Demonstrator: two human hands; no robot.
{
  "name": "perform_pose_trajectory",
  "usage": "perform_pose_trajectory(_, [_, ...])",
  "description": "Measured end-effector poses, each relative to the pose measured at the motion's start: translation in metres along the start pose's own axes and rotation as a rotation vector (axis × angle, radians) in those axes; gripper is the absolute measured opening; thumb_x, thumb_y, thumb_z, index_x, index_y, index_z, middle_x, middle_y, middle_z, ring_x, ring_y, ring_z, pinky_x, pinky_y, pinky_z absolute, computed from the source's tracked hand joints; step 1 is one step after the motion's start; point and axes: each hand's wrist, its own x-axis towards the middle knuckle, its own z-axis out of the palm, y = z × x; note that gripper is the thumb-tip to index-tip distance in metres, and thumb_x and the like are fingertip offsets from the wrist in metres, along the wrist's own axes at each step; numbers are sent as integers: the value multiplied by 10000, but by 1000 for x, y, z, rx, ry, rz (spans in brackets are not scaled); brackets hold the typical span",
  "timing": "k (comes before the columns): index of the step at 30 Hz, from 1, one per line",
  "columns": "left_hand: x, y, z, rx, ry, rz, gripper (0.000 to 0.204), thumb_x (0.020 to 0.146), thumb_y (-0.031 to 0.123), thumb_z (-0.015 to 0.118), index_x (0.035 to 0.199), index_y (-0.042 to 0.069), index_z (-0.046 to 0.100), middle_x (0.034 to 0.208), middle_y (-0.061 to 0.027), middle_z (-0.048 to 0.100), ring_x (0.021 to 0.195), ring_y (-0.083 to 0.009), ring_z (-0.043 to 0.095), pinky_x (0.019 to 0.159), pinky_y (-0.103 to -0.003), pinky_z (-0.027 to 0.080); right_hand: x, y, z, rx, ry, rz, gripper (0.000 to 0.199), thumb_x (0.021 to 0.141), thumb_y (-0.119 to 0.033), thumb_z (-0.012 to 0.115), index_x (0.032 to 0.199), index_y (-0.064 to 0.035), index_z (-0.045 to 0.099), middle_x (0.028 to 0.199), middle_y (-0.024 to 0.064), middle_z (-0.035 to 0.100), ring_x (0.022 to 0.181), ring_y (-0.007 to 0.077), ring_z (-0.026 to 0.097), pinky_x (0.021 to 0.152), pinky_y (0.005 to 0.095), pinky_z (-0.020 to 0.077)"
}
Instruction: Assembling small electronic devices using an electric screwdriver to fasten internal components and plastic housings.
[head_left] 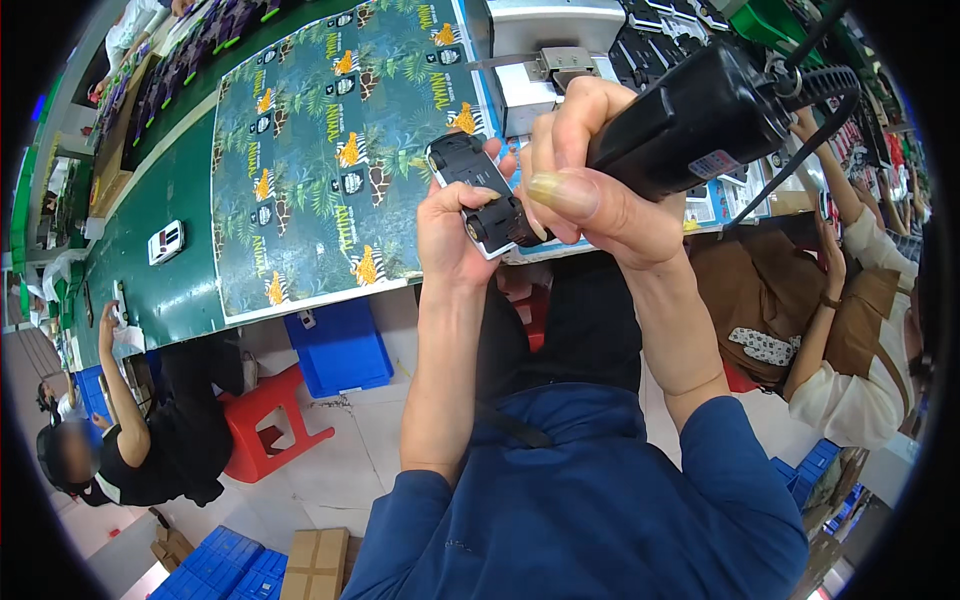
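Observation:
My left hand [452,232] is closed around a small toy car [470,172], turned so its black underside faces up. A little of its white body shows at the lower end, and the thumb presses on the base. In my right hand [615,205] is a black electric screwdriver [690,125] with a coiled cable at its back end. Its front end points down toward the near end of the car. The tip is hidden behind my right fingers, so I cannot tell whether it touches the car.
A patterned animal-print sheet [310,190] covers the green table [150,290]. Another white toy car [166,242] stands at left. A metal device [545,65] and black car bases [655,45] are beyond my hands. Co-workers sit on both sides. A blue crate [345,350] and red stool [265,430] are below.

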Motion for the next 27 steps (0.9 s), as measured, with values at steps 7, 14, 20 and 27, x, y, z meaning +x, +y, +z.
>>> perform_pose_trajectory(7, [-6, 10, -4, 52, 76, -19, 549, 695, -41, 540, 1243, -31, 509, 1153, -161, 613, 1028, -270, 638, 776, -441, 593, 3, -3, 12, 87, -21, 27, 159, 856, -71, 618, 833, -44, 464, 613, 58, 489, 480, 136, 486, 511, 288, 454])
perform_pose_trajectory(14, [-16, 82, 28, 1649, -137, 667, 636, 825, 490, 746, 1229, 41, 550, 1010, -123, 651, 830, -251, 665, 695, -338, 536, -13, -34, -18, 166, -226, -291, 273, 898, -278, 683, 1005, -111, 496, 687, -40, 546, 529, 79, 553, 576, 240, 479])
perform_pose_trajectory(20, [-38, 216, -11, 2968, -363, 686, 636, 854, 584, 617, 1266, 104, 554, 1052, -85, 597, 1074, -251, 571, 959, -434, 436, -25, -44, -32, 83, -137, -291, 261, 912, -301, 666, 959, -115, 489, 665, -48, 526, 498, 54, 525, 554, 196, 450])
perform_pose_trajectory(27, [-102, 299, -67, 3049, 430, 708, 618, 949, 528, 541, 1457, 189, 445, 1490, -169, 386, 1413, -349, 313, 1144, -634, 152, -27, -30, -24, 149, -64, -238, 262, 892, -257, 693, 935, -100, 488, 639, -36, 517, 480, 62, 499, 522, 202, 442])
